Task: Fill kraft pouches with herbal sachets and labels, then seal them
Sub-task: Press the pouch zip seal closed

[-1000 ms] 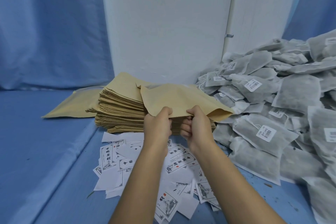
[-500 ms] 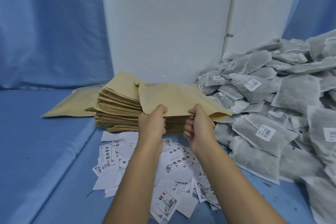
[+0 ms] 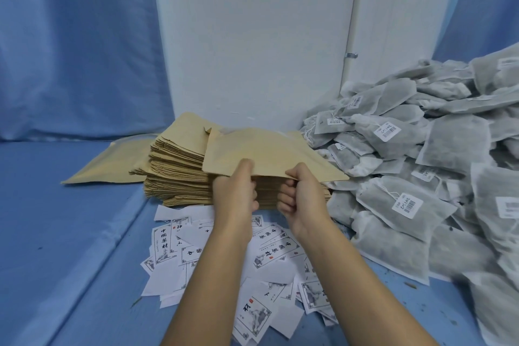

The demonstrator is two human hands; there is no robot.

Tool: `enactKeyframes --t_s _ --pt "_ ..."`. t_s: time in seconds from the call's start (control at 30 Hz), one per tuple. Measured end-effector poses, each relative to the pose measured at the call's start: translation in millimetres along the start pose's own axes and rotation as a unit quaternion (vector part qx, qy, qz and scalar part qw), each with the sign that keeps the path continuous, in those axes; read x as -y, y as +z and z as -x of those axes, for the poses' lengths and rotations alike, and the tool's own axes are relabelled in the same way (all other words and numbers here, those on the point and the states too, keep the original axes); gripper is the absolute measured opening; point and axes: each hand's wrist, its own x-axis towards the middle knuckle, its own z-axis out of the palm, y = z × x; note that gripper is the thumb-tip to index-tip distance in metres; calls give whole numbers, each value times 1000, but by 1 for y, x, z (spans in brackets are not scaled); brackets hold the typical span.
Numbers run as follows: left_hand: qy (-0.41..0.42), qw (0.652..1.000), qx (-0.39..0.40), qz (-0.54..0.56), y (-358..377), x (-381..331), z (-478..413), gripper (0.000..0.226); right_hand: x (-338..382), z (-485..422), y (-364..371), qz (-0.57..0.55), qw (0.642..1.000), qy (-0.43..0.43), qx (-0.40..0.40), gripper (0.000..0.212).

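I hold one flat kraft pouch (image 3: pixel 264 150) by its near edge, just above the tall stack of kraft pouches (image 3: pixel 177 174). My left hand (image 3: pixel 235 191) pinches the edge on the left, my right hand (image 3: pixel 302 199) pinches it on the right, fingers curled under. Below my forearms lies a scatter of white printed labels (image 3: pixel 269 244). A big heap of grey herbal sachets (image 3: pixel 421 177) with barcode tags fills the right side.
A single larger kraft pouch (image 3: pixel 109 166) lies flat left of the stack. The work surface is blue cloth (image 3: pixel 56 233) with a ridge running toward me. A white panel (image 3: pixel 252 36) stands behind the stack, blue curtains on both sides.
My hands have slid a little leftward and apart along the pouch's near edge, and the pouch has shifted slightly left with them.
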Motion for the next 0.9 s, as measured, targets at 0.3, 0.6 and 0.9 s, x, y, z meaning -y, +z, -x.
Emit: enactKeyframes --t_s 0.3,0.6,0.9 --pt "-19 1000 7 -11 -1 1 -2 29 -5 3 6 -18 999 32 13 31" --pt "-12 996 50 -73 -8 0 -8 26 -7 6 8 25 995 58 71 30" --pt "-4 995 33 -95 0 6 -4 27 -8 3 4 43 996 40 71 31"
